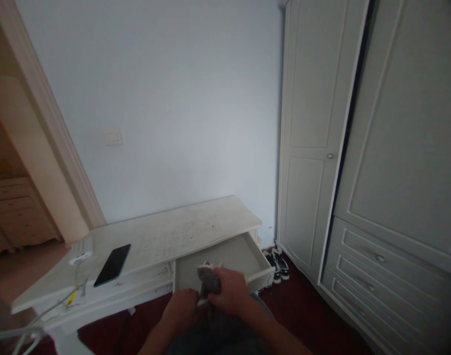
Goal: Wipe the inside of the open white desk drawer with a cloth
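Note:
My right hand (232, 292) is closed around a bunched grey-brown cloth item (209, 280) with a paler edge at its top; its exact kind is unclear. Beside it, my left hand (180, 306) is curled shut at the lower left side of the same cloth, and its fingertips are partly hidden. Both hands are in front of and over a pulled-out white drawer (243, 254), which shows a bare grey bottom. The drawer belongs to a worn white table (195, 219) against the wall.
A dark phone (113, 265) and a white power strip (81, 250) with a cable lie on the table's left part. Black-and-white shoes (279, 265) stand on the dark red floor by the drawer. A white wardrobe (310, 192) rises on the right; a doorway is at left.

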Tool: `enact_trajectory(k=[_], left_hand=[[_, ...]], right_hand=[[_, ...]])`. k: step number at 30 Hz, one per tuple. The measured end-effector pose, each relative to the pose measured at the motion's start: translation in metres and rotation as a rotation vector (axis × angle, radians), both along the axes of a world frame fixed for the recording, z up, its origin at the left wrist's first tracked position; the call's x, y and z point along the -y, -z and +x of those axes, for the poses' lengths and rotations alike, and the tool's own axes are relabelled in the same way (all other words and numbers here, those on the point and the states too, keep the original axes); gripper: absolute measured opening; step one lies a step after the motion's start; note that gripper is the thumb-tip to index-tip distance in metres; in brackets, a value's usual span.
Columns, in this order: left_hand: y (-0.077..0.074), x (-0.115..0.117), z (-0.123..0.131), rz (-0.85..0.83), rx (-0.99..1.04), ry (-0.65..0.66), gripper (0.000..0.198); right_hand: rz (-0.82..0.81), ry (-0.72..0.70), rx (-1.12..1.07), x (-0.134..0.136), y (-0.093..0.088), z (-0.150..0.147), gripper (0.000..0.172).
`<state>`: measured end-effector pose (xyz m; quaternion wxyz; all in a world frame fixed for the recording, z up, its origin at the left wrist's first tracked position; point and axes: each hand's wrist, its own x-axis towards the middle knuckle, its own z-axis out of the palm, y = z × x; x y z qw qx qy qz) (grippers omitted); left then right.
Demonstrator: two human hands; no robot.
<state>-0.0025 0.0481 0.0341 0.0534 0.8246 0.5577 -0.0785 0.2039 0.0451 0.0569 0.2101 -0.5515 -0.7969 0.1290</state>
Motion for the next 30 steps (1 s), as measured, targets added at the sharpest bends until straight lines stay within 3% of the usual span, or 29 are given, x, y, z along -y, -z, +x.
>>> enact_trajectory(k=[8,12,17,25,30], left_hand=[[0.001,0.001,-0.001,-0.008,0.039,0.018,0.051],[0.002,0.0,-0.002,-0.005,0.033,0.018,0.049],[0.002,-0.001,-0.001,0.0,0.012,0.018,0.051],[-0.004,0.002,0.003,-0.005,0.033,0.002,0.057],[-0.006,0.003,0.005,-0.005,-0.008,-0.034,0.055]], right_hand=[[-0.025,0.301,0.073,-0.025,-0.005,0.103,0.056],[0.014,0.355,0.126,-0.025,-0.003,0.122,0.052],[0.05,0.257,0.153,-0.015,0.001,0.093,0.051],[0.021,0.032,0.081,-0.001,0.0,0.008,0.048],[0.011,-0.016,0.018,0.0,0.004,-0.001,0.051]])
